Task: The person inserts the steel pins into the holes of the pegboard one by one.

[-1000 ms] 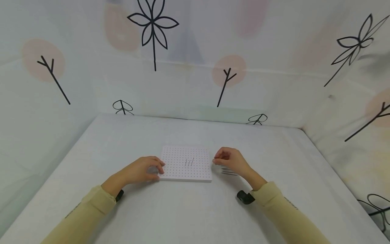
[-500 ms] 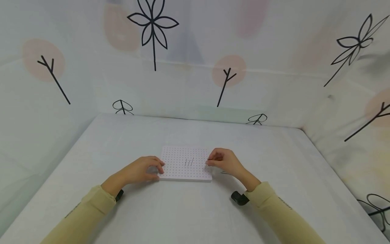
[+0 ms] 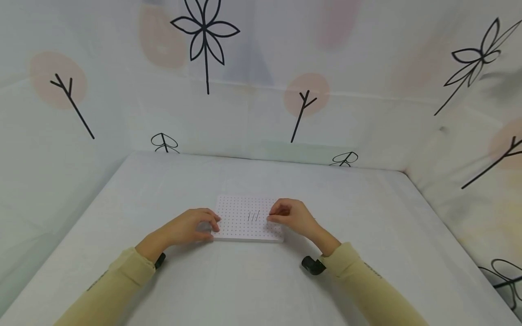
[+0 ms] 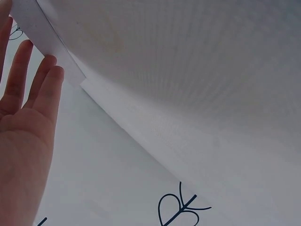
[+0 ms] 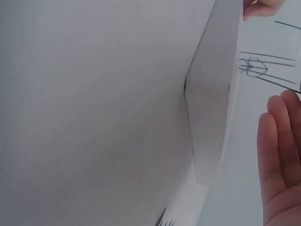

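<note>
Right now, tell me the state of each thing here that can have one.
Pegboard: flat on the table.
Three sticks: standing in the pegboard.
Loose sticks: lying on the table.
Left hand: fingers relaxed, touching the pegboard's left edge.
Right hand: fingertips together over the pegboard, apparently pinching a thin stick.

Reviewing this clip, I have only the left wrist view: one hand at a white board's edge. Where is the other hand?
Observer: The right hand is over the right side of the white board.
Operator: Is anything standing in the board?
Observer: Yes, three thin dark rods near its middle.
Operator: Any others?
Observer: Yes, the right wrist view shows more dark rods on the table, cut off by the picture's bottom edge.
</note>
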Demonstrator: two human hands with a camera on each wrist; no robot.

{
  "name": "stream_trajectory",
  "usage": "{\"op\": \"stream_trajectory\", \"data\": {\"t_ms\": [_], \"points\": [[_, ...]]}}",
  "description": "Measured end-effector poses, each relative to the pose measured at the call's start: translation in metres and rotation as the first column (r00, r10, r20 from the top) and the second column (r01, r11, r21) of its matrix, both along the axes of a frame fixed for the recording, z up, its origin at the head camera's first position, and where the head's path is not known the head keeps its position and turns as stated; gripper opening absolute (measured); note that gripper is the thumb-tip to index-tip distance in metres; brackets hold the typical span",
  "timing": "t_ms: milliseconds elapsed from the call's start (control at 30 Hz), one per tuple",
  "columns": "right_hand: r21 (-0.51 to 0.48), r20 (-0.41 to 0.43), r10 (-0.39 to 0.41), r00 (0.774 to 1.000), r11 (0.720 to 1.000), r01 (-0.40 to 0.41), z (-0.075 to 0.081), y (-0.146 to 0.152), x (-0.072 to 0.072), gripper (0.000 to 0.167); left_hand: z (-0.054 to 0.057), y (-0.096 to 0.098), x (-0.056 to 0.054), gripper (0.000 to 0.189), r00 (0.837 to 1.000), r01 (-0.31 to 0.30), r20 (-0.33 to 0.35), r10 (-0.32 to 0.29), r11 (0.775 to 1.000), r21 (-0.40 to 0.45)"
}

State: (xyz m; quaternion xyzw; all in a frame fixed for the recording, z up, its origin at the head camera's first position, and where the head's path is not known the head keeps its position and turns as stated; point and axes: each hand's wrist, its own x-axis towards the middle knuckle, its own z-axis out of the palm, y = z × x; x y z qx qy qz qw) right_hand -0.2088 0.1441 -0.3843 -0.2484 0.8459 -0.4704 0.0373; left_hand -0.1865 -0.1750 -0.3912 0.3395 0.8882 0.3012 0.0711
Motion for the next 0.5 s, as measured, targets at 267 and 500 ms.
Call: {"op": "stream_trajectory", "data": {"t_ms": [267, 500], "points": [[-0.002, 0.016, 0.007, 1.000, 1.000, -0.007, 0.001, -0.011, 0.003, 0.009, 0.000, 0.001, -0.001, 0.018, 0.999, -0.015, 0.038, 0.015, 1.000, -0.011], [-0.025, 0.054, 0.000, 0.999, 1.000, 0.002, 0.001, -0.019, 0.005, 0.012, 0.000, 0.000, -0.001, 0.017, 1.000, -0.011, 0.024, 0.011, 1.000, -0.008]]}}
